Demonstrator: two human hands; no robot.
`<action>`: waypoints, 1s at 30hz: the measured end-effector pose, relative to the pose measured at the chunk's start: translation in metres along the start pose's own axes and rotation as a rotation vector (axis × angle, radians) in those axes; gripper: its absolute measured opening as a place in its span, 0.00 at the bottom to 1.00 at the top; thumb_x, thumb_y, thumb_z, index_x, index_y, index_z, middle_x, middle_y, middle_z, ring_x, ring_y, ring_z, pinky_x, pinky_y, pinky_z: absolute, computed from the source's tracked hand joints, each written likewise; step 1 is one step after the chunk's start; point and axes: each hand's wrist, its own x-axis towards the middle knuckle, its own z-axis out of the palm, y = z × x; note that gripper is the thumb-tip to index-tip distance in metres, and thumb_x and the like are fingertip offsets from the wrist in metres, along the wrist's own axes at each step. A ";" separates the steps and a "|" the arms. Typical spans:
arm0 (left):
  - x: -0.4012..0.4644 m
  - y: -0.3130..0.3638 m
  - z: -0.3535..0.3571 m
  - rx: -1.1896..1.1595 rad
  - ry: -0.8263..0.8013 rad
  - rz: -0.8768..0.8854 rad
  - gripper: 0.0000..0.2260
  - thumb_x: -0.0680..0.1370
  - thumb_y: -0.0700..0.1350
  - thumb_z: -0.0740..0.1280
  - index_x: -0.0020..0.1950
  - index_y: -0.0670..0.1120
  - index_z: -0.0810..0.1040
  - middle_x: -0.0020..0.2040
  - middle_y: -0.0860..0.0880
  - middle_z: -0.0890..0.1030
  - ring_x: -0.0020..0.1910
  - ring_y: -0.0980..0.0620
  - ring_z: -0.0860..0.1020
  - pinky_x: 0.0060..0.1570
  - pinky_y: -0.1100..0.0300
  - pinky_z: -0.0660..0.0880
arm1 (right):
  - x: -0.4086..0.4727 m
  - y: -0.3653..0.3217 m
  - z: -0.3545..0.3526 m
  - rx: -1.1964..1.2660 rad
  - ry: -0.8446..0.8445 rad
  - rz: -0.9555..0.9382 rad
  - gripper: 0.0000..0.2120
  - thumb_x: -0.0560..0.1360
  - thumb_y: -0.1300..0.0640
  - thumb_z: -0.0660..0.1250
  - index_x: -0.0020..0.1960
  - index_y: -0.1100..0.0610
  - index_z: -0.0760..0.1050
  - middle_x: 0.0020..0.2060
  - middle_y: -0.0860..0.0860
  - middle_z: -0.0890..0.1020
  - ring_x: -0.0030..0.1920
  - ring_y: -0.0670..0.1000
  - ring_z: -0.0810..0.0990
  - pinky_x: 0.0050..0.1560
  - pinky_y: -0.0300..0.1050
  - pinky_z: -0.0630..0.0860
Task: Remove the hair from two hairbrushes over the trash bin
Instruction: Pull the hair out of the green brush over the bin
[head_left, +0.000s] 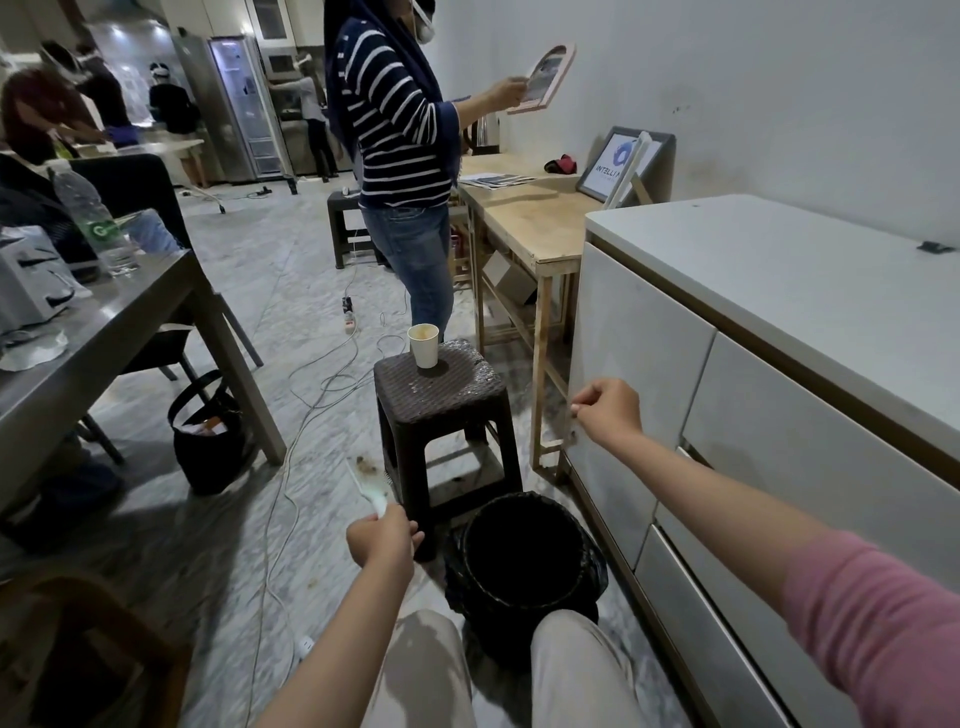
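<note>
The left hand (381, 540) grips a pale, translucent plastic brush (370, 488) (blurred) by its handle, long axis pointing up and away. The right hand (608, 411) is raised, fingertips pinched; any hair there is too fine to see. Between and below both hands stands a round, black-lined bin (524, 558).

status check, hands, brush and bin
Left hand shut on blurred white hairbrush, left of the bin. Right hand raised, fingertips pinched, contents too small to tell. Black-lined trash bin open between the knees, nothing blocking it.
</note>
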 end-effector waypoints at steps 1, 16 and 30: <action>0.001 0.000 0.000 -0.005 -0.015 0.001 0.10 0.76 0.37 0.67 0.53 0.31 0.78 0.31 0.42 0.75 0.27 0.47 0.74 0.29 0.56 0.76 | 0.000 0.001 -0.001 0.006 0.004 0.008 0.05 0.71 0.70 0.68 0.40 0.63 0.80 0.39 0.55 0.80 0.41 0.49 0.76 0.37 0.36 0.68; -0.037 0.006 0.015 0.082 -0.481 0.118 0.04 0.80 0.40 0.65 0.47 0.40 0.74 0.38 0.43 0.77 0.28 0.52 0.73 0.23 0.62 0.75 | -0.008 0.005 0.014 -0.061 -0.195 0.048 0.08 0.74 0.60 0.69 0.51 0.62 0.82 0.54 0.56 0.83 0.58 0.54 0.79 0.56 0.43 0.73; -0.050 0.003 0.020 0.117 -0.611 0.133 0.06 0.79 0.41 0.67 0.50 0.39 0.74 0.38 0.43 0.78 0.25 0.54 0.74 0.24 0.62 0.76 | -0.017 -0.010 0.024 0.038 -0.285 0.083 0.08 0.72 0.56 0.71 0.46 0.61 0.82 0.35 0.48 0.79 0.47 0.53 0.80 0.60 0.54 0.77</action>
